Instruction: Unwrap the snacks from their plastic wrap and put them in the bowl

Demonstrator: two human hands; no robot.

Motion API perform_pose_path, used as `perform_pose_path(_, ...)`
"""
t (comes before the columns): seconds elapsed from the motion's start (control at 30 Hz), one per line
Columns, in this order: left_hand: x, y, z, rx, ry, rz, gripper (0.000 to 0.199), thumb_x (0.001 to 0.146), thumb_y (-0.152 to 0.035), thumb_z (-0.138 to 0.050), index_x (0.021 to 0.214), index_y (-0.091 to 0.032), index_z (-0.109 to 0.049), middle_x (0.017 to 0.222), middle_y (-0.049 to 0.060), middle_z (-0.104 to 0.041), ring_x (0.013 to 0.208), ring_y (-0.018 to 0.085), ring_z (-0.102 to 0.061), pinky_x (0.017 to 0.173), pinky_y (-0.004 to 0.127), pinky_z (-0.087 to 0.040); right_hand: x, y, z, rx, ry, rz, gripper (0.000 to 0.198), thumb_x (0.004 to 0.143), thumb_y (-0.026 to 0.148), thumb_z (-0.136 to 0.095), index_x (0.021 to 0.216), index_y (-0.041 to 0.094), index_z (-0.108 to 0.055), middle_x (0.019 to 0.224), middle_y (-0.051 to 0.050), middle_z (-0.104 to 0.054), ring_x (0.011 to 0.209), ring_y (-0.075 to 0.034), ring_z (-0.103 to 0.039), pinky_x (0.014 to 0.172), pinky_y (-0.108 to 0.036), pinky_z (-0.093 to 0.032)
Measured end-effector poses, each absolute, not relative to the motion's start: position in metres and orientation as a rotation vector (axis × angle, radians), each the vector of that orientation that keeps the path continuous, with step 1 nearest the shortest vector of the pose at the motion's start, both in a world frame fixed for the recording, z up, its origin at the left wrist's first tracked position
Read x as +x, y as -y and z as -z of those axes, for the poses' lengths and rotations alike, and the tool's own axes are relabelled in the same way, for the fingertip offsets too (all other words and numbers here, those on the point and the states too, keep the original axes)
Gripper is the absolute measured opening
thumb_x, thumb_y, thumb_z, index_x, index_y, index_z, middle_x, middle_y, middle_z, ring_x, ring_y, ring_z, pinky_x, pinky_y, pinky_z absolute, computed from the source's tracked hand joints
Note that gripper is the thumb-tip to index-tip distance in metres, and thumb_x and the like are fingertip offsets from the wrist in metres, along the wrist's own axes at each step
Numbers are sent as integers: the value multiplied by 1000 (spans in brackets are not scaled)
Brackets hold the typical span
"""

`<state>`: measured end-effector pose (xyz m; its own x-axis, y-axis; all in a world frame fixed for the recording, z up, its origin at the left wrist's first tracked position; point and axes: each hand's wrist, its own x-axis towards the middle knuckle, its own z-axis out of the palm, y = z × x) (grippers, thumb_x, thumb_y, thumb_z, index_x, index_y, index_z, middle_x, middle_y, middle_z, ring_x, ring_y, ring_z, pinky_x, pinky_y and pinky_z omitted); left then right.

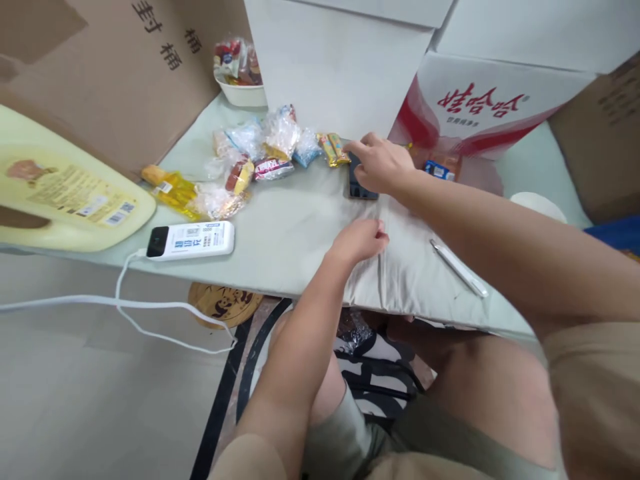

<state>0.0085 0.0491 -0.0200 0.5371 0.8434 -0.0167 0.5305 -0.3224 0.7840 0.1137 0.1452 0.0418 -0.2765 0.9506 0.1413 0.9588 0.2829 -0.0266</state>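
Observation:
A dark smartphone (362,183) lies on the cloth-covered table. My right hand (384,162) reaches over its far end, fingers apart and stretched toward the screen; I cannot tell whether they touch it. My left hand (361,240) rests nearer the table's front edge, fingers curled in, with nothing showing in them. A yellow-wrapped snack (333,150) lies just left of the phone. To the right of my left hand is a white pen-like stick (459,268), under my right forearm.
Several wrapped snacks (273,169) spread across the left. A white power bank (191,240) with a cable sits by the front edge, beside a large yellow jug (65,187). A snack-filled bowl (243,95) and boxes (340,67) line the back. A blue packet (439,170) lies right.

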Motion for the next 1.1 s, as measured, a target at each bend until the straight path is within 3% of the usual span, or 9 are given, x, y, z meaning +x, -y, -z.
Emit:
perform_pose_path(0.13,7,-43,22,1995,-1198,-466,30,81,-15,-61,59,-22,-42,57,3,-48,58,20,-51,60,35,-35,76,-189,3,-1746,2314,-189,55,79,22,-69,133,32,-62,144,-13,-48,107,-31,-59,95,-55,-48)
perform_pose_path(0.37,7,-44,14,1996,-1166,-301,13,90,-25,-55,79,-20,-60,79,10,-67,79,26,-65,67,35,-43,74,-213,34,-1967,2363,-243,44,82,27,-69,125,19,-64,133,-20,-53,125,-43,-50,103,-70,-33)
perform_pose_path(0.53,8,-47,5,2047,-1108,-215,17,90,-26,-49,82,-21,-62,89,10,-72,87,26,-67,73,36,-46,82,-194,10,-1844,2346,-67,37,87,28,-63,123,20,-58,118,-15,-60,119,-39,-56,103,-63,-35)
perform_pose_path(0.63,9,-47,5,2085,-1102,-191,17,89,-25,-48,79,-21,-62,90,11,-72,89,27,-67,73,37,-46,94,-173,-14,-1811,2178,-112,31,89,24,-60,120,26,-55,93,-9,-62,94,-31,-62,90,-52,-44)
perform_pose_path(0.73,9,-45,7,2087,-1144,-191,15,88,-25,-49,79,-22,-61,90,11,-72,90,28,-67,72,37,-45,120,-135,-33,-1708,2028,-165,27,91,22,-55,116,28,-50,72,0,-52,72,-24,-58,76,-43,-46)
perform_pose_path(0.8,9,-44,9,2058,-1204,-213,15,89,-26,-50,79,-22,-60,89,10,-71,89,28,-67,71,36,-45,143,-98,-37,-1552,1874,-312,28,91,23,-56,115,28,-44,74,2,-52,64,-19,-56,71,-38,-47)
perform_pose_path(0.93,13,-48,18,1919,-1286,-424,19,91,-31,-51,75,-22,-56,77,6,-67,82,25,-64,73,37,-45,186,-14,-16,-1182,1358,-667,47,84,29,-62,121,34,-34,101,2,-61,60,-13,-55,56,-30,-49)
perform_pose_path(1.03,23,-50,23,1678,-1128,-642,9,87,-30,-59,85,-21,-60,83,5,-69,84,22,-65,81,37,-49,201,29,15,-1181,1050,-836,35,82,35,-61,112,32,-42,98,2,-63,63,-14,-59,57,-30,-53)
perform_pose_path(1.1,32,-47,25,1478,-863,-716,20,79,-27,-67,97,-20,-62,97,6,-72,95,22,-67,89,37,-50,203,44,32,-1228,933,-960,30,85,42,-61,105,30,-43,94,1,-64,70,-15,-64,64,-33,-56)
